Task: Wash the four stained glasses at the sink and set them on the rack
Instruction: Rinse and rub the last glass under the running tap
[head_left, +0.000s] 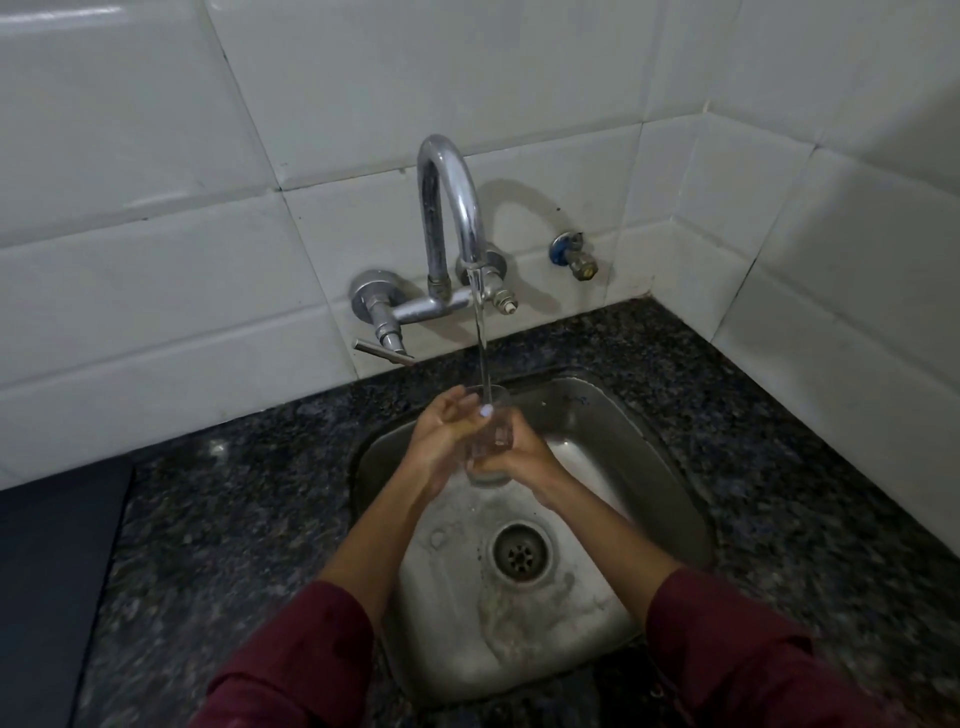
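Glass first: one clear drinking glass (488, 441) sits upright in our grasp above the square stainless-steel sink (649, 457), directly under the thin stream from the curved chrome wall tap (449, 208). Our left hand (441, 434) wraps its side with fingers reaching over the rim; our right hand (519, 454) clasps the lower part. Speckled dark granite counter (234, 519) surrounds the basin, whose round drain (521, 556) lies below. A small blue-handled valve (574, 254) projects from the white tiled wall (156, 291).

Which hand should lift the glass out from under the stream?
Likely right: it wraps the glass low on its body, while the left hand rubs near the rim.
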